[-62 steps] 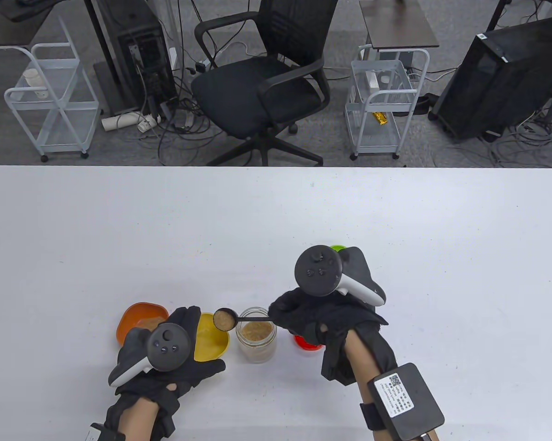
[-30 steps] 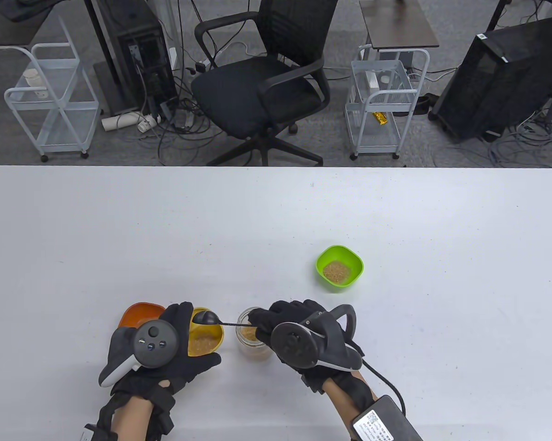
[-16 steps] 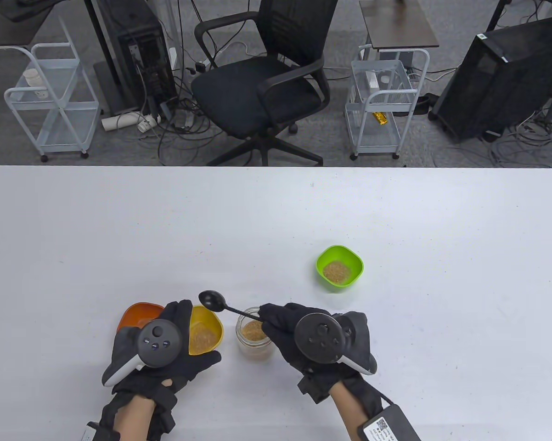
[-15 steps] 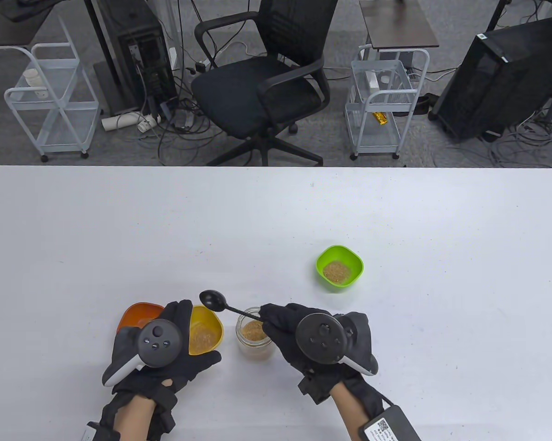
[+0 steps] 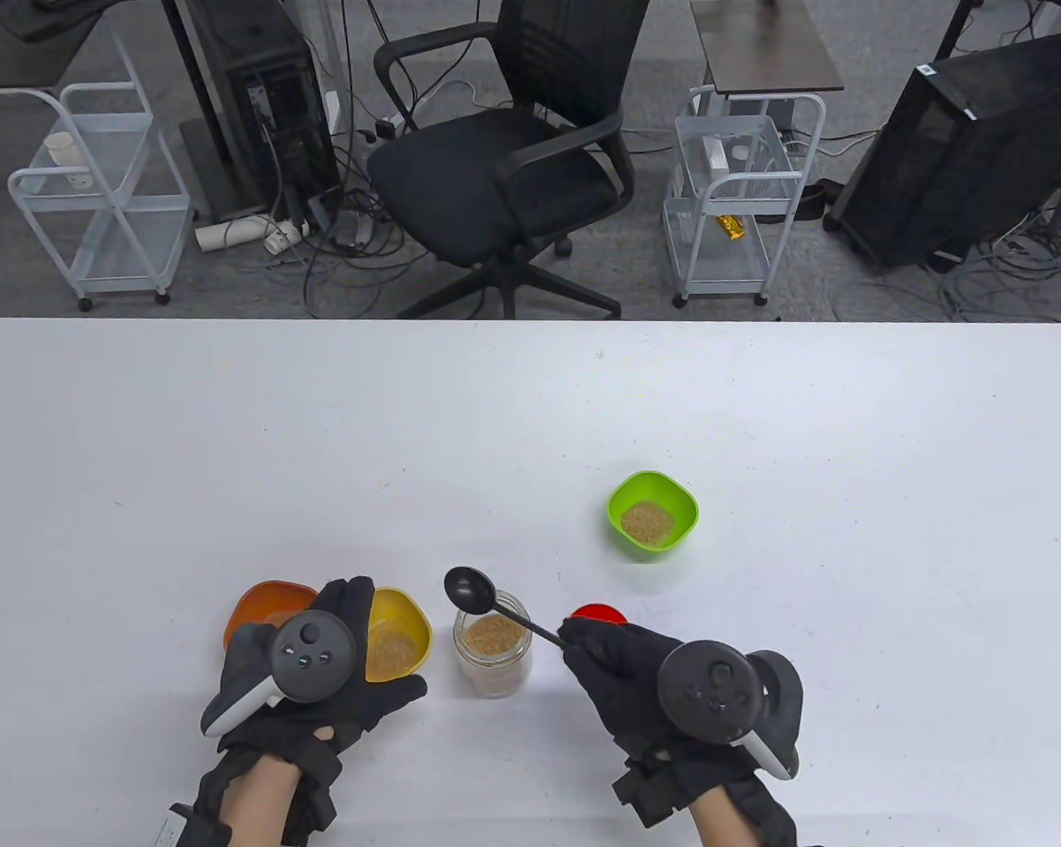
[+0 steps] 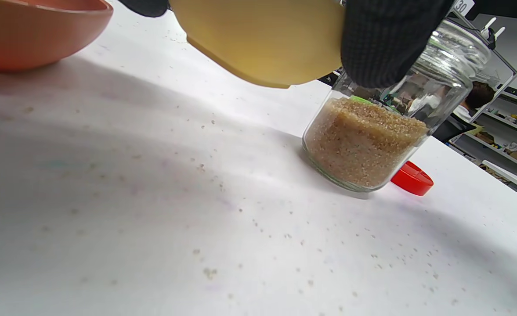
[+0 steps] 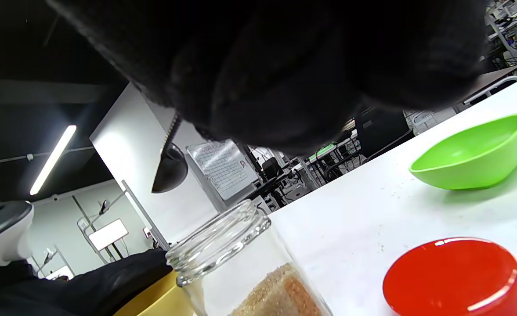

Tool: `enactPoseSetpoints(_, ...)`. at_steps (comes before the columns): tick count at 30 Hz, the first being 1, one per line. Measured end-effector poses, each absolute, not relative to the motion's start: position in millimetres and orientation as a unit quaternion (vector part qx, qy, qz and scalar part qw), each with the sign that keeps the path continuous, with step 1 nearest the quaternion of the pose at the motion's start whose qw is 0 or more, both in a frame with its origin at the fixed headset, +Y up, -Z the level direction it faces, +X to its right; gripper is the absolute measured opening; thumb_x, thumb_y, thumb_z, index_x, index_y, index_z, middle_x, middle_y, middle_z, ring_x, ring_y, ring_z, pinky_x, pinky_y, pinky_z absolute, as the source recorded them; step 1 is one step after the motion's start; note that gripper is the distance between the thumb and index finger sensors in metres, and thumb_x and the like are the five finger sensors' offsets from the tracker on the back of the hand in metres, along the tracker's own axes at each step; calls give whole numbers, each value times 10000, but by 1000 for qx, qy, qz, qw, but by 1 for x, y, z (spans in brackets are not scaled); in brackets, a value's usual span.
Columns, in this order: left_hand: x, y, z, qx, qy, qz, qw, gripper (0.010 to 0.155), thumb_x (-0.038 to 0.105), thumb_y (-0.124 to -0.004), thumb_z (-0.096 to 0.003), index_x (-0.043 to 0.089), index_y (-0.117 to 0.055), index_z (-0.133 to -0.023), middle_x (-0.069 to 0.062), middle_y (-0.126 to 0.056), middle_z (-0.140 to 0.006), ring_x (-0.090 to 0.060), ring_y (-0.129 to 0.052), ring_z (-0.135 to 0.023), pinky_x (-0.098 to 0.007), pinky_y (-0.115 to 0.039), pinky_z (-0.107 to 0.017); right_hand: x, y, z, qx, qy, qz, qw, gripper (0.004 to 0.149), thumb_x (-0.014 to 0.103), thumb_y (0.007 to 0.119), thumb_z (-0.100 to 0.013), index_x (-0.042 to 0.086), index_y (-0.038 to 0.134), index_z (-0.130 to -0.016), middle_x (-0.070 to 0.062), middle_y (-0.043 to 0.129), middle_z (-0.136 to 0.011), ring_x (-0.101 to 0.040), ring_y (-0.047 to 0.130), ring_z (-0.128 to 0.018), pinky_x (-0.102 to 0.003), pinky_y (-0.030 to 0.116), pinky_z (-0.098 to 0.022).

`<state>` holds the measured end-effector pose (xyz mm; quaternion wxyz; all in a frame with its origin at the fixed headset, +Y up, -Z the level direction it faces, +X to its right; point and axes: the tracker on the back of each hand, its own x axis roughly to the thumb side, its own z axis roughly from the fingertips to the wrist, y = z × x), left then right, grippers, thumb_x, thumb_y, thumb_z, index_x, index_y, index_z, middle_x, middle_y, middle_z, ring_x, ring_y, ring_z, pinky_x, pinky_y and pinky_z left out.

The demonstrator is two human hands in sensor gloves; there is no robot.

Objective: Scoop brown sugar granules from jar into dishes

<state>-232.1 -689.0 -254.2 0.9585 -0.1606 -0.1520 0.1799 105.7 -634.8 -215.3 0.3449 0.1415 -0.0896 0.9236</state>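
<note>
The jar (image 5: 492,650) stands in the lower middle of the table view, open, about half full of brown sugar (image 6: 363,140). It is glass, so it is probably rather heavy, stiff and breakable, and smooth to the hand; the best hold would be around its side, under the rim.

The yellow dish (image 5: 398,635) is just left of the jar. The left hand (image 5: 319,670) grips it, and in the left wrist view it hangs above the table with a fingertip (image 6: 385,39) curled over its edge. It looks like light plastic, easy to tip, so it should be kept level. The orange dish (image 5: 266,604) lies further left and the green dish (image 5: 653,512) in the middle right, with sugar inside.

The right hand (image 5: 654,684) pinches the handle end of the black spoon (image 5: 495,607), whose empty bowl hovers at the jar's upper left rim. The granules are loose and will probably spill easily.

The red lid (image 5: 597,613) is half covered by the right hand. The orange dish's inside is mostly hidden by the left hand. In the right wrist view the glove fills the upper frame, so the grip itself cannot be seen there.
</note>
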Motion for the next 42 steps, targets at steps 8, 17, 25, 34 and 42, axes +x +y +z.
enactPoseSetpoints(8,-228,-691,-255,-169,-157,169,958,1154,607,-833,-551,-63,-116,-1159,-369,-136,-1180,-600,-338,-1055,-606,-504,-812,115,-655,-209,124,-87,909,389,411,418,818,-510,194,935,-834,95,1030,-465,-118,1060,-249,-373,947,-320)
enactPoseSetpoints(17,-230,-683,-258,-165,-150,163,961,1162,599,-840,-553,-75,-107,-1152,-377,-135,-1174,-605,-339,-1053,-609,-506,-809,127,-665,-209,114,-92,896,419,410,421,815,-510,202,930,-838,100,1027,-471,-118,1059,-259,-372,944,-329)
enactPoseSetpoints(25,-227,-652,-272,-165,-135,106,971,1179,601,-845,-553,-78,-91,-1155,-374,-140,-1176,-600,-345,-1058,-603,-514,-814,130,-666,-210,112,-93,891,430,409,423,812,-511,211,923,-842,100,1025,-479,-120,1060,-270,-373,942,-339)
enactPoseSetpoints(34,-226,-619,-303,-171,-105,88,976,1168,594,-836,-565,-71,-80,-1157,-369,-111,-1179,-601,-316,-1067,-609,-492,-822,134,-666,-207,107,-99,888,435,410,424,813,-510,212,923,-843,99,1025,-482,-124,1061,-274,-378,940,-342)
enactPoseSetpoints(42,-223,-634,-344,-214,-60,82,972,1151,595,-792,-589,-67,-36,-1151,-364,-59,-1177,-603,-268,-1079,-615,-457,-831,136,-665,-206,106,-102,887,438,411,423,813,-510,212,921,-845,96,1025,-485,-126,1062,-278,-379,939,-346)
